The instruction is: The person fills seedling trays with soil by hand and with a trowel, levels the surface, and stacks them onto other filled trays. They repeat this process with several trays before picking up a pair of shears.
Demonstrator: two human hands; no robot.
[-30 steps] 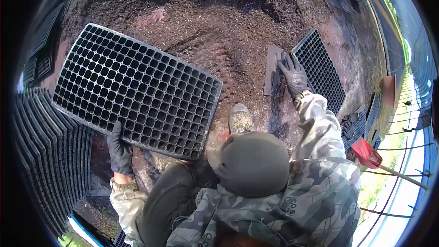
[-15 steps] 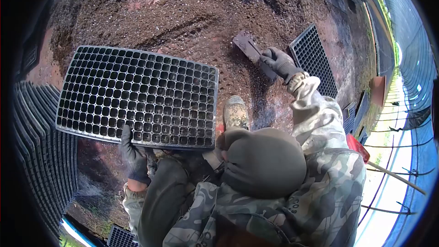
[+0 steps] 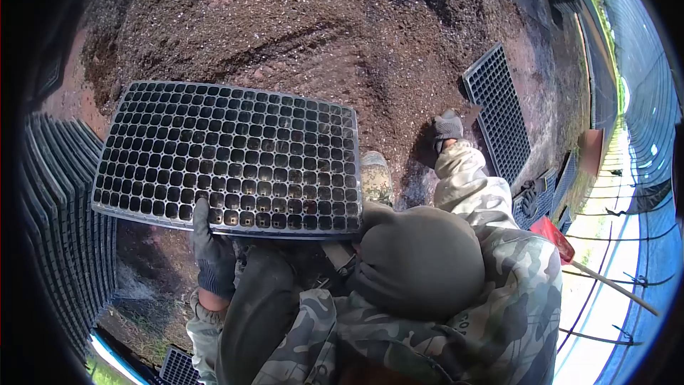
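A black plug seedling tray with many square cells, which look unfilled, tilts in front of me over my lap. My gloved left hand is closed on its near edge, thumb on top and fingers hidden underneath. My gloved right hand is closed low over the ground, right of the held tray. A flat brown scraper shows only in part beside its knuckles, close to a second seedling tray. That tray lies on the ground at the right, along the edge of the dark potting soil.
Many nested trays stand stacked at the left. More trays lie at the right, near a red tool with a wooden handle. Another tray is at the lower left. My boot rests beside the soil.
My right hand has swung the scraper back from the soil toward the second tray, turning it mostly out of sight. The held tray has shifted slightly right and down in view, still gripped.
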